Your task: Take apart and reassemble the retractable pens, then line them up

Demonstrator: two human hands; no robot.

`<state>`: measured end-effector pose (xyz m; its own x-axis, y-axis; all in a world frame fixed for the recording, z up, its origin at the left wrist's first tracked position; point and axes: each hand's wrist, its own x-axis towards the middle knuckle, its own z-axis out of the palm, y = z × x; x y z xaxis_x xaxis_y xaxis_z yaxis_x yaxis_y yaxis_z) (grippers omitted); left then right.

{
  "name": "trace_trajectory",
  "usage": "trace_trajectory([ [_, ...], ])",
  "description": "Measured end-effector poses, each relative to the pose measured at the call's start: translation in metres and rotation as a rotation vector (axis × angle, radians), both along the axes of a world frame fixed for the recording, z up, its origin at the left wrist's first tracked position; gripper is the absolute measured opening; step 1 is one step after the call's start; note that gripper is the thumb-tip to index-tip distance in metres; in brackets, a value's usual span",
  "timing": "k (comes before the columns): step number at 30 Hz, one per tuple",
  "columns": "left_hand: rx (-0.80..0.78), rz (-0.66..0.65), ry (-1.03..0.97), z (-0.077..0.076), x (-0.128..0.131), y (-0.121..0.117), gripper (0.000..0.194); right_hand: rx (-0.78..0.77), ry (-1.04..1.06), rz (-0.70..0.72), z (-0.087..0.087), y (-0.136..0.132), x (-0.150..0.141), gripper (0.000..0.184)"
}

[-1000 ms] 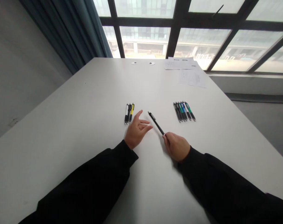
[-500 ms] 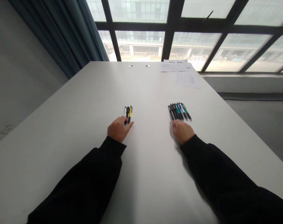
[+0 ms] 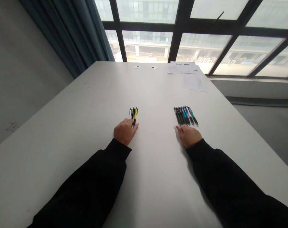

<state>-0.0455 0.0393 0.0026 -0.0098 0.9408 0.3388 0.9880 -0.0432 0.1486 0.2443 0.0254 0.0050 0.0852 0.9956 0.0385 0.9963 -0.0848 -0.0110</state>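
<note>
Surface [image 3: 148, 177], smooth white; pen-lining-up stage, I'd guess
Right hand [image 3: 188, 135] at the slim black, green, blue, white pen row [image 3: 185, 115], left hand [image 3: 123, 131] over the white, black, yellow pen trio [image 3: 133, 113]; can't tell if either's clamped. Next nudge needs light touch.

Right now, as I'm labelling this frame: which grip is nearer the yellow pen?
Left. The left grip is by the yellow pen, at its near end; the right grip is well right, by the wider pen row.
</note>
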Motion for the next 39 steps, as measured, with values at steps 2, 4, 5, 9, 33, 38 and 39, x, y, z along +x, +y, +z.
trace_trajectory([
  [2,-0.017,0.005,-0.053,0.0,0.0,0.001,0.027,0.029,0.021,0.03,-0.003,-0.001,0.003,0.049],
  [4,-0.032,0.01,-0.124,0.001,0.0,0.004,0.024,0.073,0.054,0.078,-0.009,-0.001,0.007,0.049],
  [5,-0.036,0.014,-0.154,0.001,0.0,0.005,0.022,0.099,0.076,0.114,-0.012,-0.001,0.009,0.05],
  [9,-0.043,0.005,-0.281,0.009,0.008,0.002,0.016,0.166,0.269,0.318,-0.017,-0.004,0.011,0.055],
  [33,-0.354,-0.482,-1.446,0.005,0.039,-0.028,0.028,-0.043,1.829,0.113,-0.01,-0.017,-0.006,0.05],
  [38,-0.269,-0.406,-1.432,0.006,0.025,-0.016,0.026,0.113,1.773,0.05,-0.005,-0.017,-0.008,0.042],
  [39,-0.26,-0.4,-1.433,0.006,0.025,-0.015,0.026,0.125,1.768,0.043,-0.005,-0.016,-0.008,0.042],
])
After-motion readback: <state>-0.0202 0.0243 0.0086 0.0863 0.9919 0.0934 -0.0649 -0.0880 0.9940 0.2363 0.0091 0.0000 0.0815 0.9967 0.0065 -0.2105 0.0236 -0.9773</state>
